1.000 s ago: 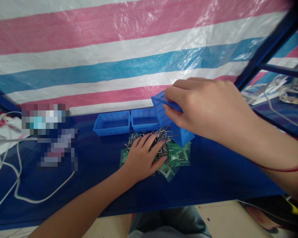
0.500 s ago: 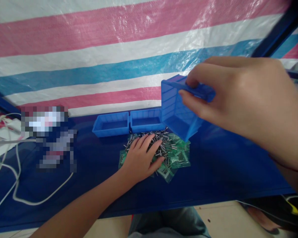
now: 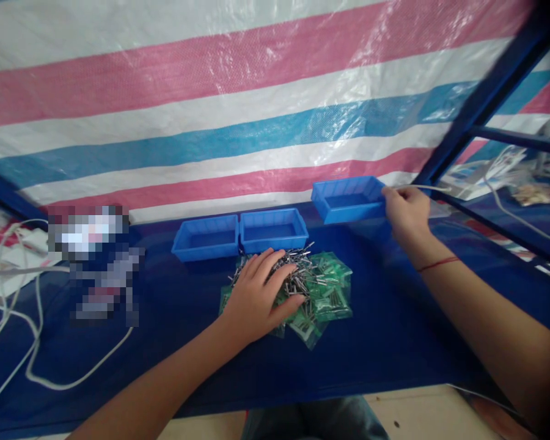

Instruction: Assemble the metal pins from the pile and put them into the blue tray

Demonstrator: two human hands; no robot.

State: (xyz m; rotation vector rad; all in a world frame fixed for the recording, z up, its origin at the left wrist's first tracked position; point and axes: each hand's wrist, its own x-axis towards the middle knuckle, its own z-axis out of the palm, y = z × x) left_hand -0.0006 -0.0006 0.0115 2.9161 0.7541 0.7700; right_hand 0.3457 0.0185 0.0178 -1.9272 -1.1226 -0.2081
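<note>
My left hand (image 3: 259, 296) rests with fingers spread on a heap of small metal pins (image 3: 297, 269), which look like rivets or nails. Green-tinted plastic bags (image 3: 332, 302) with similar metal pieces lie beside and under the heap. At the back right, my right hand (image 3: 407, 211) pinches the right end of a blue plastic bin (image 3: 348, 212). The bin is upright, held slightly above the table, and nothing shows inside. Two more blue bins, a left one (image 3: 206, 247) and a middle one (image 3: 275, 238), stand side by side behind the heap.
White cables (image 3: 36, 342) and a blurred-out patch (image 3: 105, 275) lie on the left of the blue table (image 3: 394, 342). A striped plastic sheet (image 3: 211, 110) hangs behind. On the right a blue metal frame (image 3: 467, 134) rises, with papers (image 3: 490, 171) beyond it.
My right hand has carried the blue bin away from me, towards the back right, and turned it from tipped to upright. My left hand stays on the heap.
</note>
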